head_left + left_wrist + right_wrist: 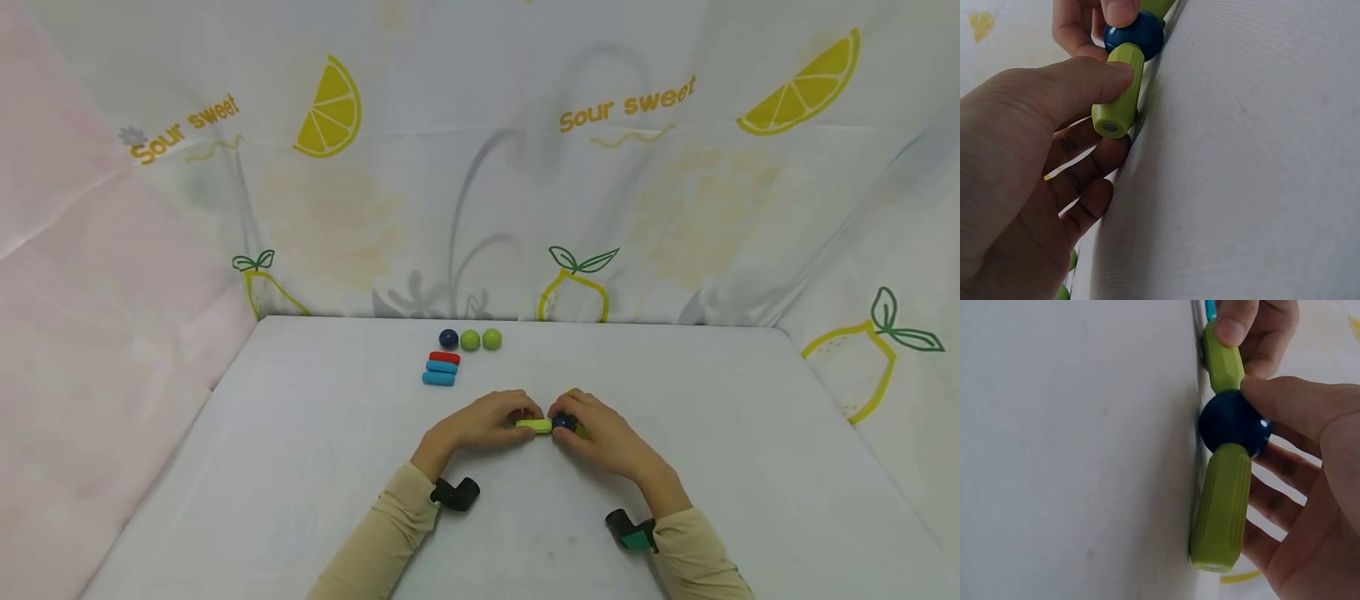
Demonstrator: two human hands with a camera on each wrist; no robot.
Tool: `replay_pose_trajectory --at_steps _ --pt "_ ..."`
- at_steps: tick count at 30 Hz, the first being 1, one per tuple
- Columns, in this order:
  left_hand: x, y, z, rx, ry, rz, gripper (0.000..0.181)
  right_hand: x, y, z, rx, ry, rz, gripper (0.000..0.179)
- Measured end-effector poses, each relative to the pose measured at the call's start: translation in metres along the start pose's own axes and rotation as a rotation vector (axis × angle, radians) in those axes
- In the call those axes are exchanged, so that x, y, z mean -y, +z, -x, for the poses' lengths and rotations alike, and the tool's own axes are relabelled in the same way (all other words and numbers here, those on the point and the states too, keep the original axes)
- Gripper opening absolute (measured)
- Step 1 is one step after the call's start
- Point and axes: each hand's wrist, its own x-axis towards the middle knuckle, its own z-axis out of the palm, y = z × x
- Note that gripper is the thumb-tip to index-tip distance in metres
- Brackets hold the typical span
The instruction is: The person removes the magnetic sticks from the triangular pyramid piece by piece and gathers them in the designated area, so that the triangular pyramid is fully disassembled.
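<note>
My left hand (498,419) pinches a lime-green magnetic rod (1124,94) between thumb and fingers; a grey metal disc shows at the rod's near end. Its far end meets a dark blue ball (1230,422). My right hand (603,433) holds that ball, with the thumb on one side and fingers behind. A second lime-green rod (1222,509) extends from the ball's opposite side, under the right palm. Rod, ball and rod form a nearly straight row close over the white table. In the head view, the right hand mostly hides the second rod.
Beyond the hands stand another dark blue ball (448,338) and two green balls (470,340) in a row. Nearer lie a red rod (445,358) and two blue rods (439,378), side by side. A lemon-print cloth (465,167) hangs behind the white table (300,467).
</note>
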Motion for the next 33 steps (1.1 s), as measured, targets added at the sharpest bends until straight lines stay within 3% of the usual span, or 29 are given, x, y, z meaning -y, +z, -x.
replay_pose_trajectory --at_steps 3,6,10,18,33 --pt "0.001 0.000 0.000 0.004 0.000 0.006 0.020 -0.002 -0.003 0.002 0.028 0.025 -0.043 0.029" --pt "0.001 0.000 0.000 0.005 0.010 0.007 0.020 -0.005 -0.008 0.004 0.054 0.106 -0.107 0.035" --pt "0.002 0.000 0.000 -0.003 0.015 0.012 0.020 -0.012 -0.014 0.007 0.095 0.178 -0.131 0.030" --pt "0.005 -0.002 0.001 0.012 0.020 0.026 0.022 -0.024 -0.018 0.010 0.173 0.132 -0.155 0.017" --pt "0.001 -0.011 0.009 0.028 -0.029 0.003 0.020 -0.029 -0.014 0.011 0.146 0.124 -0.143 0.014"
